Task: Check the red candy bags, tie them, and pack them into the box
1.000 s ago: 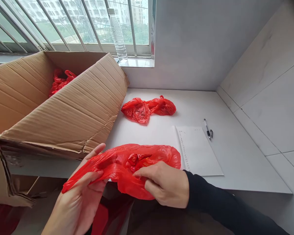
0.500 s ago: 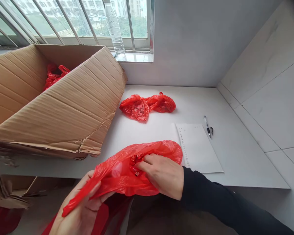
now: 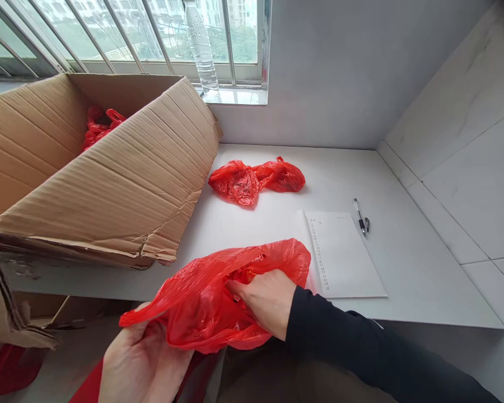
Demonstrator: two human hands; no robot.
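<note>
A thin red plastic bag (image 3: 201,313) is spread open near the table's front edge. My left hand (image 3: 145,358) pinches its left end between thumb and fingers. Reaching into the bag's mouth, my right hand (image 3: 266,296) has its thumb showing and its fingers curled, their tips hidden. Small red packets with printed marks (image 3: 236,298) lie inside by the right thumb. I cannot make out what the right fingers hold. Farther back on the table sits a pair of knotted red bags (image 3: 239,182), touching each other.
On the left stands a large open cardboard box (image 3: 121,184) with red bags (image 3: 98,129) inside. A notebook (image 3: 346,257) and an uncapped pen (image 3: 360,217) lie on the right of the white table (image 3: 428,280). A water bottle (image 3: 202,50) stands on the windowsill.
My right hand has shifted slightly left and deeper into the bag. The bag's left part has bunched up, and my left hand has shifted its hold. The view has moved slightly.
</note>
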